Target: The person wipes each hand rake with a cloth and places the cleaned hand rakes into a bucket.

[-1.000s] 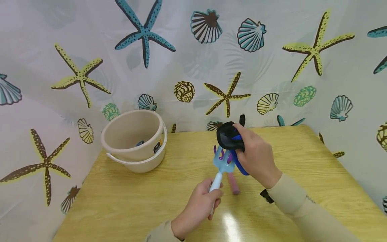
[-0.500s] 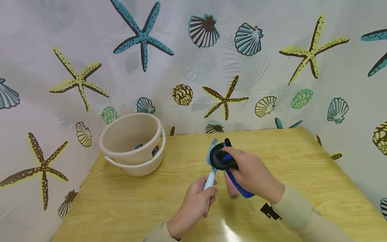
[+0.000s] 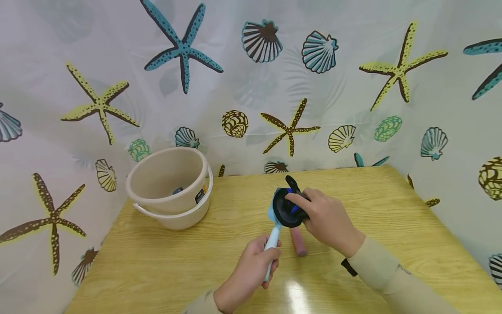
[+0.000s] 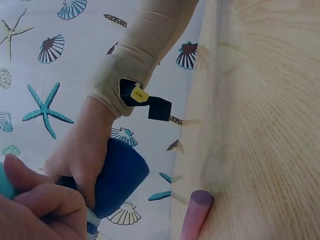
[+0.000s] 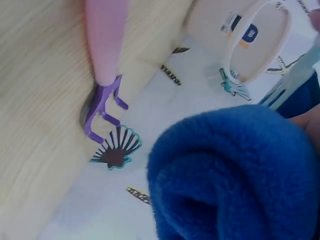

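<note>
One bucket (image 3: 172, 206) and one rake (image 3: 298, 242) were seen. One fork (image 3: 273, 238) was gripped by the left hand (image 3: 254, 264); one cloth (image 5: 235, 142), apparently, by the right hand (image 3: 329, 219), held farther forward.

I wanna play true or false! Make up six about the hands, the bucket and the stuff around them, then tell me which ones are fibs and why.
1. The left hand holds the light blue fork by its handle. True.
2. The right hand holds nothing. False: it grips the fuzzy blue thing with black parts.
3. The bucket stands on the table. True.
4. The pink-handled rake is inside the bucket. False: it is on the table.
5. The sheet behind the table has shells and starfish on it. True.
6. A lid covers the bucket. False: its top is open.
</note>
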A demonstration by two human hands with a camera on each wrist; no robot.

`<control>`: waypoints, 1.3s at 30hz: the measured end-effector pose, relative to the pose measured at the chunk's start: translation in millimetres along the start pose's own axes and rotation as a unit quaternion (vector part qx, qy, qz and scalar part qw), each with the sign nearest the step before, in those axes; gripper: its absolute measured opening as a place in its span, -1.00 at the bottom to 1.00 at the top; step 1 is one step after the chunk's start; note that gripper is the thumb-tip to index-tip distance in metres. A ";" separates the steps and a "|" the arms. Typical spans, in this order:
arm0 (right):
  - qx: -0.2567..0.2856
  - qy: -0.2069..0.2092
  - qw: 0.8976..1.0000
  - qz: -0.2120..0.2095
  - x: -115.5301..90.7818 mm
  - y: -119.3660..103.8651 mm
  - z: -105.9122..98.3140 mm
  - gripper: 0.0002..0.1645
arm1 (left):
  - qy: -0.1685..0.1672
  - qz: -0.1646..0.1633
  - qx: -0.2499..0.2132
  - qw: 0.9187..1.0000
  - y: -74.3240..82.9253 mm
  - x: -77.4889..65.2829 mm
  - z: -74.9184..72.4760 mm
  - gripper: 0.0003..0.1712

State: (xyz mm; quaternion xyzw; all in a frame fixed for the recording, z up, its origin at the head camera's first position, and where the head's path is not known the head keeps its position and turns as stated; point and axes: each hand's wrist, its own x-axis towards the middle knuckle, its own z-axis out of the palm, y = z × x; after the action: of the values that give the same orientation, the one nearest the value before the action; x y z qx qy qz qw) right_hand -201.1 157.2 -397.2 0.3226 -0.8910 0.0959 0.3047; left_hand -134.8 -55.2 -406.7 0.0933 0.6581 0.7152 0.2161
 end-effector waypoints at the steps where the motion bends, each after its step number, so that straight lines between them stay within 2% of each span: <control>1: 0.006 -0.003 1.000 0.001 -0.9 1.3 0.5 -0.41 | 0.001 0.000 0.001 1.000 -0.3 -0.6 0.4 -0.82; 6: 0.083 -0.044 0.995 0.010 -2.7 -1.5 -5.8 -0.48 | 0.006 0.004 0.018 1.000 -1.3 -1.7 1.6 -0.82; 14: 0.192 -0.137 0.972 0.006 4.7 -17.0 -22.2 -0.49 | 0.017 0.004 0.057 0.998 -2.8 -1.2 2.4 -0.79; 18: 0.265 -0.167 0.950 0.020 7.7 -19.2 -23.7 -0.50 | 0.019 0.010 0.083 0.996 -4.3 -0.3 2.7 -0.79; 21: 0.324 -0.176 0.929 0.034 8.1 -18.0 -24.2 -0.45 | 0.011 0.013 0.083 0.996 -6.4 1.3 3.2 -0.79; 24: 0.372 -0.164 0.912 0.056 10.3 -16.9 -31.5 -0.33 | 0.001 0.011 0.070 0.998 -8.3 2.9 4.2 -0.78; 26: 0.386 -0.142 0.909 0.067 15.0 -17.5 -39.4 -0.21 | -0.004 0.014 0.064 0.998 -8.3 3.8 5.0 -0.79; 29: 0.376 -0.097 0.918 0.084 20.3 -18.4 -44.1 -0.08 | -0.005 0.018 0.065 0.998 -7.7 3.3 6.0 -0.80; 31: 0.345 -0.063 0.934 0.077 20.7 -17.3 -38.5 0.00 | -0.005 0.021 0.066 0.998 -7.1 2.1 6.6 -0.80; 36: 0.200 0.028 0.978 0.049 14.6 -14.8 -17.9 0.06 | -0.009 0.029 0.070 0.997 -5.7 0.1 7.3 -0.83; 39: 0.117 0.077 0.989 0.040 10.6 -15.4 -10.6 0.03 | -0.012 0.025 0.071 0.997 -4.9 -0.5 6.6 -0.86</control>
State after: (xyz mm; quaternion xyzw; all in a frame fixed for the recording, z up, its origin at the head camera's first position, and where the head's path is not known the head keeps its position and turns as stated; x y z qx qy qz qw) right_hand -192.7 143.7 -382.8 0.3113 -0.8598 0.2361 0.3288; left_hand -130.7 -49.3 -410.7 0.1341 0.7020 0.6706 0.1988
